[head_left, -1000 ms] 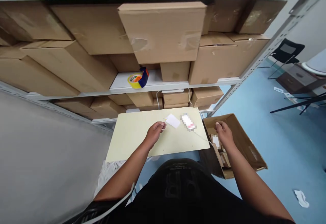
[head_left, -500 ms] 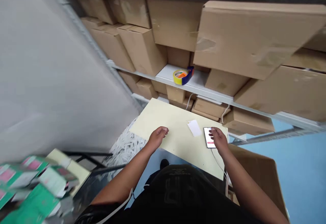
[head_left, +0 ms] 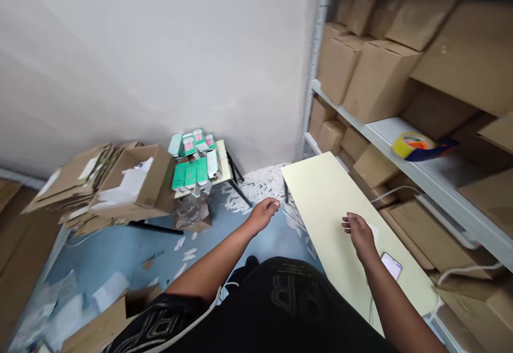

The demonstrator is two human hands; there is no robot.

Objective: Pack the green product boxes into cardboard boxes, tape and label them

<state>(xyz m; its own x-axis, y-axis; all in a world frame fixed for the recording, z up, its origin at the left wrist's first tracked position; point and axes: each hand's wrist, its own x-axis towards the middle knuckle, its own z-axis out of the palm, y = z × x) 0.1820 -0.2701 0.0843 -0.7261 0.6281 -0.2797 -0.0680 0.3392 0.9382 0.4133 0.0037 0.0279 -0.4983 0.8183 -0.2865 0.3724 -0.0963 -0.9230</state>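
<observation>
Head view, only one. Left hand (head_left: 264, 213) at frame centre, hanging in the air over the blue floor (head_left: 120, 246) just left of the table (head_left: 320, 192) edge, fingers loosely curled, holding nothing. Right hand (head_left: 358, 231) right of centre, over the pale yellow table top, fingers half bent and relaxed, also empty; can't tell if it touches the surface.

Nearest things to the right hand: a small white card (head_left: 375, 231) lying flat on the table just behind the hand, mostly hidden by it, and a smartphone (head_left: 391, 265) flat on the table lower right, just beside the forearm, screen up, with a white cable (head_left: 460, 271) running off toward the right edge.

Handling, judged: card looks thin paper, very light, bendy, lies flush, so best slid to the table edge or nipped at a corner. Phone is stiff, smooth, likely slippery glass, breakable if dropped; take it by the long side edges and mind the plugged cable tugging.

Upper right: metal shelf (head_left: 420, 171) stacked with closed cardboard boxes (head_left: 377, 75); yellow tape roll in a blue dispenser (head_left: 417, 145) on the shelf board. Left of centre: small second table with green and white packets (head_left: 192, 160), an open carton (head_left: 136, 182) and flattened cardboard beside it. White paper scraps (head_left: 256, 187) litter the floor by the wall. Bottom: person's black shirt, blurred.
</observation>
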